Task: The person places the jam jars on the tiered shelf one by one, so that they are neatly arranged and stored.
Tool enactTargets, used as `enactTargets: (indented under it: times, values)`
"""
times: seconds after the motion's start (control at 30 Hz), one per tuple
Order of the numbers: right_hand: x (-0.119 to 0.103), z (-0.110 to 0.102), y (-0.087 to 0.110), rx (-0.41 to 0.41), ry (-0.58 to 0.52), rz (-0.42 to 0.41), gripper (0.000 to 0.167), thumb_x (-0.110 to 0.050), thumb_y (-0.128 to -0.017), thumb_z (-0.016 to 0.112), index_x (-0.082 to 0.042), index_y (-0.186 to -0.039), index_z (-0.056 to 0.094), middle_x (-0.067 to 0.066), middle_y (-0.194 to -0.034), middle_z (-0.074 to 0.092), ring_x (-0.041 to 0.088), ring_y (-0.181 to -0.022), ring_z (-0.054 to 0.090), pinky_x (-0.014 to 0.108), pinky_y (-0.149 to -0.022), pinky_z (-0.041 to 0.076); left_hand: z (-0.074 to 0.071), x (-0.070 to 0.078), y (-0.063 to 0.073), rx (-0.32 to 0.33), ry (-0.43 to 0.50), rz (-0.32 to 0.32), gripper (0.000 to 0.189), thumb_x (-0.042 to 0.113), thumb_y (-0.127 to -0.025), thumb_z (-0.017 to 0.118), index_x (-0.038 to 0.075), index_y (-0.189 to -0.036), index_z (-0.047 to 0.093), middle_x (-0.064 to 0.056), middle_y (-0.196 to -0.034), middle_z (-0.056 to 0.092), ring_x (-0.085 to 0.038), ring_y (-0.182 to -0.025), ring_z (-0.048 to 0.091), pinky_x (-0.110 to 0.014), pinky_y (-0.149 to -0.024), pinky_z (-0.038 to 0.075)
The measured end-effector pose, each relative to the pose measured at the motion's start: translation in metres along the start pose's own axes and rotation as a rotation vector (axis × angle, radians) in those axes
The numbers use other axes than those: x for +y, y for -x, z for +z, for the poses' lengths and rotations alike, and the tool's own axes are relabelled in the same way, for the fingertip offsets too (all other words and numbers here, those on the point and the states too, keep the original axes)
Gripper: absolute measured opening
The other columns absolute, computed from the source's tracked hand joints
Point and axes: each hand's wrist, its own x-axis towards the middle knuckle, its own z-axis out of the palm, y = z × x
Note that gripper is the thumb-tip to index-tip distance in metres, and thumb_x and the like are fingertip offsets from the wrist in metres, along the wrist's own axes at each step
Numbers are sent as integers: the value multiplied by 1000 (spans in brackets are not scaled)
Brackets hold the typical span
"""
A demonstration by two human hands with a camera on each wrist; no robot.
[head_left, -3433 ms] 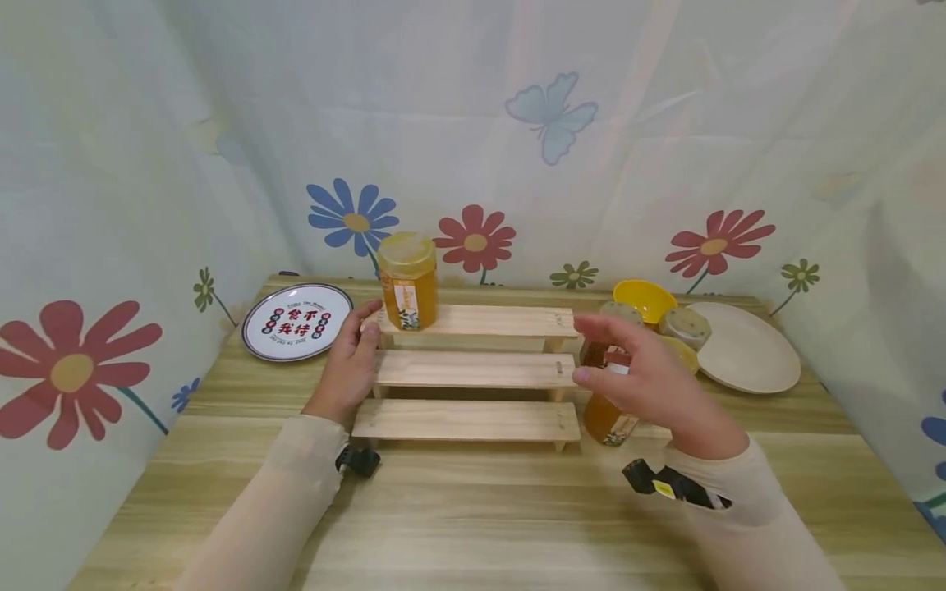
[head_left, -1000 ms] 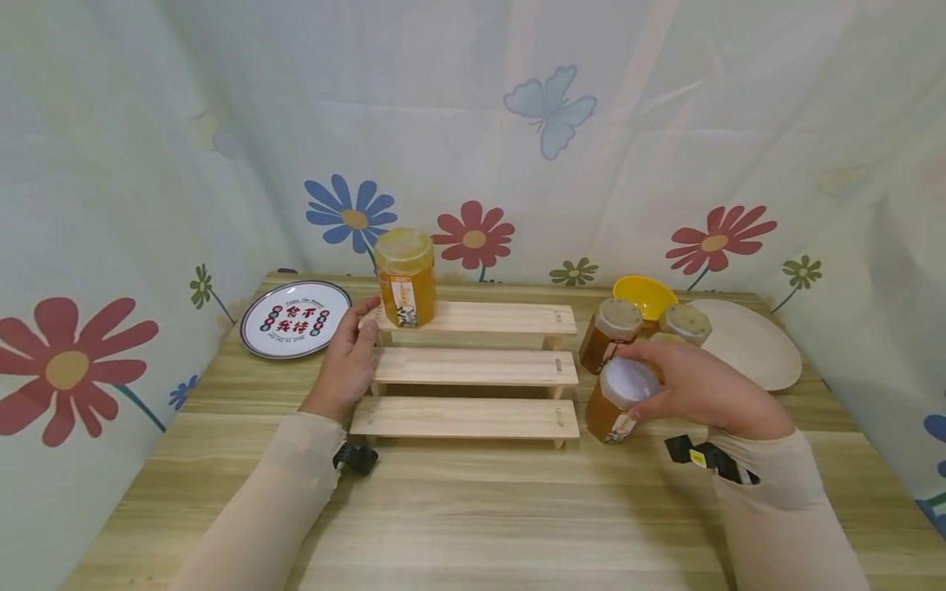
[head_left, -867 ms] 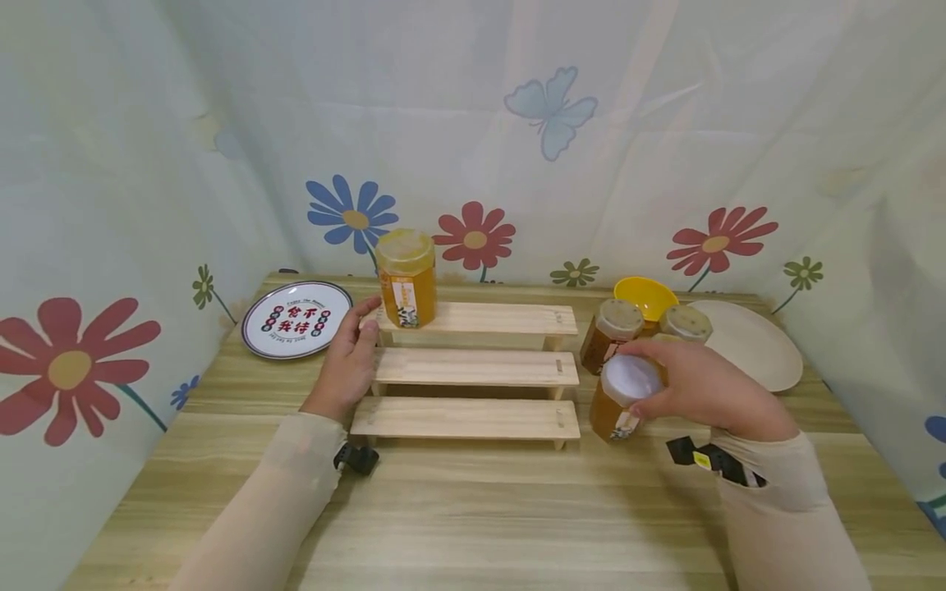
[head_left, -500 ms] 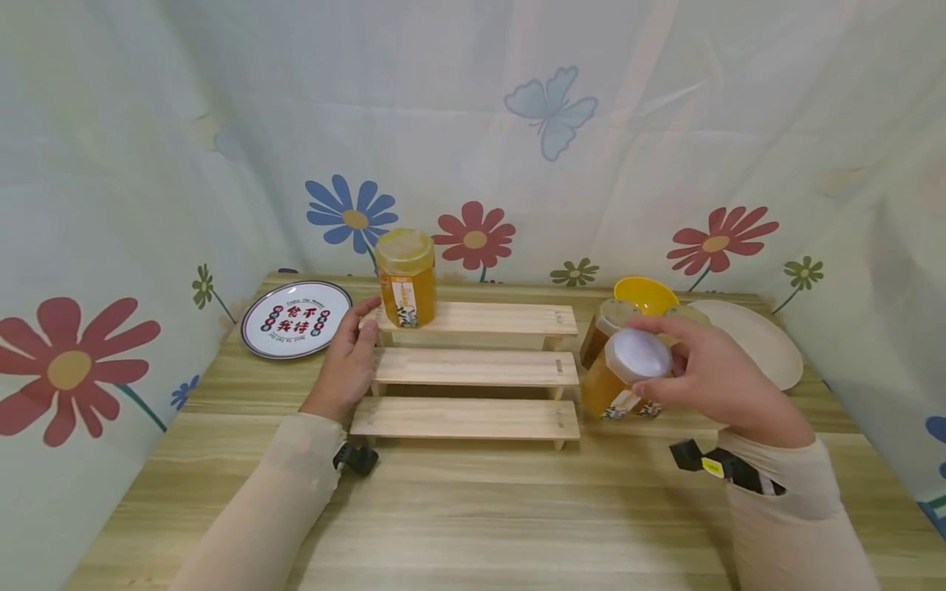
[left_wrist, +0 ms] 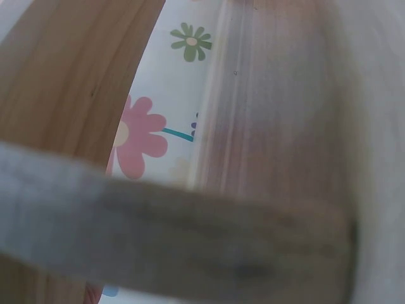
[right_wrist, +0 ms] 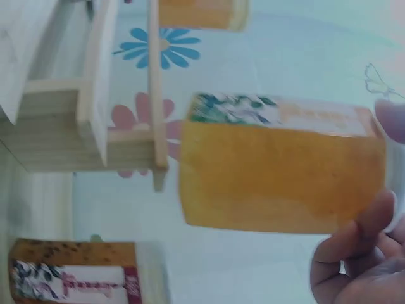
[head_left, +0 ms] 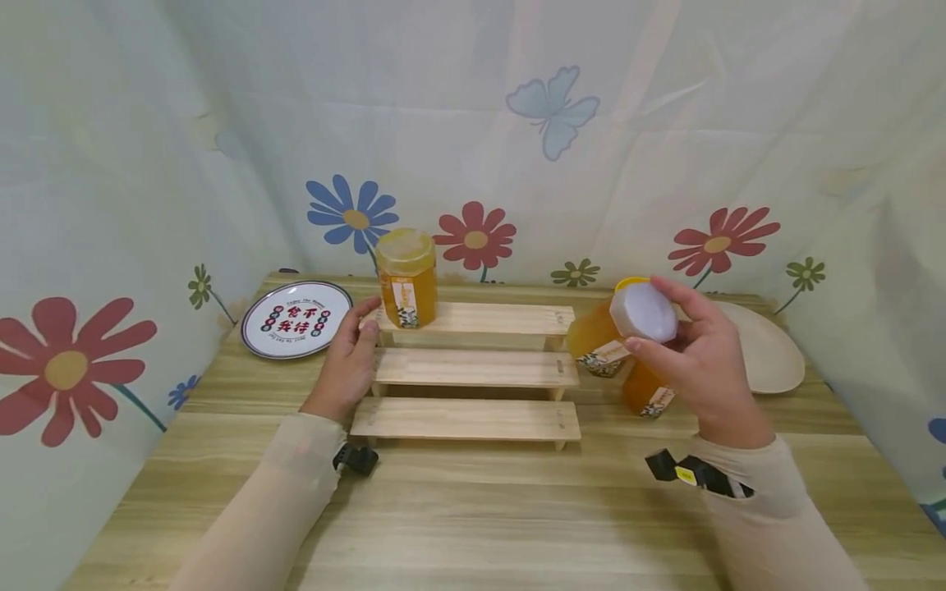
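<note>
My right hand [head_left: 713, 361] grips a honey jar [head_left: 597, 332] by its white lid, thumb in front and fingers behind. Tilted, with its lid toward me, the jar is up beside the right end of a three-step wooden rack [head_left: 466, 419]. The right wrist view shows this honey jar [right_wrist: 285, 171] side-on, fingertips [right_wrist: 380, 212] at its lid end. My left hand [head_left: 347, 361] rests against the rack's left end, fingers loosely extended by the top step. In the left wrist view only the rack's wood [left_wrist: 164, 234] shows, close up. Another honey jar [head_left: 406, 283] stands on the top step's left.
Below the held jar stands another amber jar [head_left: 646, 392]; a dark-filled jar [right_wrist: 82, 272] shows in the right wrist view. Behind the hand are a yellow bowl [head_left: 628, 281] and a beige plate [head_left: 772, 353]. A printed white plate [head_left: 296, 320] lies left of the rack.
My right hand moved from the rack's right end to the front jar, took it by its lid, lifted it backward and tilted it. The left hand stayed put.
</note>
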Motion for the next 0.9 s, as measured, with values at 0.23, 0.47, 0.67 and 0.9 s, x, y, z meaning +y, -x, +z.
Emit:
enactTargets:
  times: [0.23,0.47,0.67,0.9]
  values:
    - [2,22,1,75,-59,-35,70,7,-90,79,-11,-153,55,4,-142,54,13,-101,66,17,-85,58,-4,0,2,-5,-6,0,50,37,-116,35,22,-164,35,-9,-170,32,-30,-151,35,-56,-126,26]
    - [6,33,1,64,-43,-31,69,6,-91,78,-5,-153,51,7,-145,50,16,-104,64,16,-87,57,-1,0,3,-12,-19,8,50,38,-116,35,22,-163,36,-7,-171,30,-28,-152,33,-54,-126,25]
    - [11,39,0,83,-47,-69,69,12,-88,77,2,-151,51,2,-140,54,13,-96,65,16,-77,58,-1,-3,0,-8,-14,13,51,39,-115,36,19,-162,37,-8,-170,31,-28,-152,33,-53,-126,25]
    - [15,42,-1,60,-33,-93,69,9,-90,77,-1,-153,50,5,-143,56,16,-110,62,15,-91,55,-1,-2,0,-10,-10,27,49,37,-116,36,19,-161,38,-10,-170,32,-29,-152,34,-53,-126,27]
